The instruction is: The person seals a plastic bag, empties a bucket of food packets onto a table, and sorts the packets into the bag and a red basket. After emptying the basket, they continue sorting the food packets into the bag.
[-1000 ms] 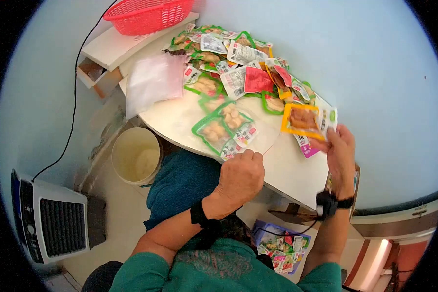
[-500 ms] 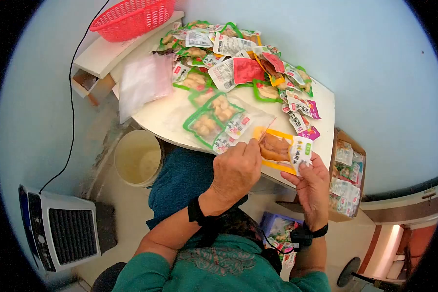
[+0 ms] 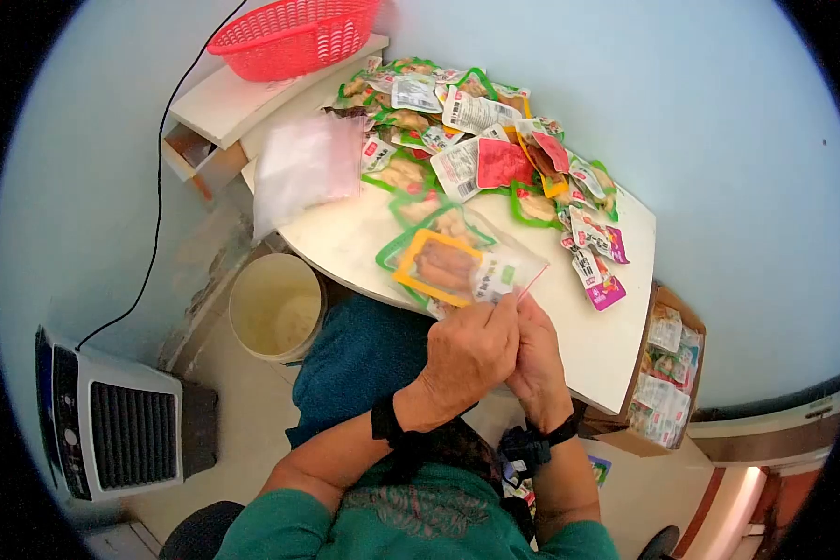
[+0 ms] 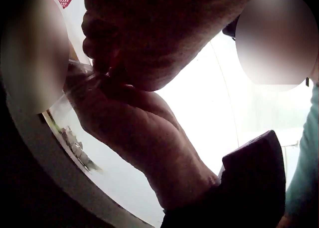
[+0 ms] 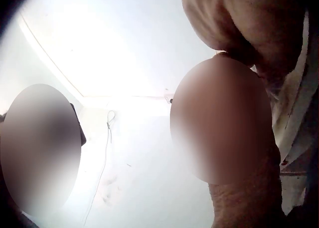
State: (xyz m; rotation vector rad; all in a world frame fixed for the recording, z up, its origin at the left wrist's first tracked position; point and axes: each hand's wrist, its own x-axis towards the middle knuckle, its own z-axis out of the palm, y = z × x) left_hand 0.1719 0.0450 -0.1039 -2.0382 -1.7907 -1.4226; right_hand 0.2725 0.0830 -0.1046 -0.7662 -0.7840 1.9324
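In the head view, my left hand pinches the mouth of a clear plastic bag at the table's front edge. My right hand meets it there, its fingertips gripping the bag's edge. A yellow-edged packet of brown food lies in the bag, over green-edged packets of pale food. In the left wrist view, my left hand and right hand come together at the thin film. Blur covers part of the right wrist view.
Many food packets are heaped along the table's back. Flat plastic bags lie at left, below a red basket. A bucket stands on the floor, and a carton of packets at right.
My right hand brought the yellow-edged packet left from the table's right side into the bag, then came to the bag's mouth beside my left hand. My left hand stayed at the bag.
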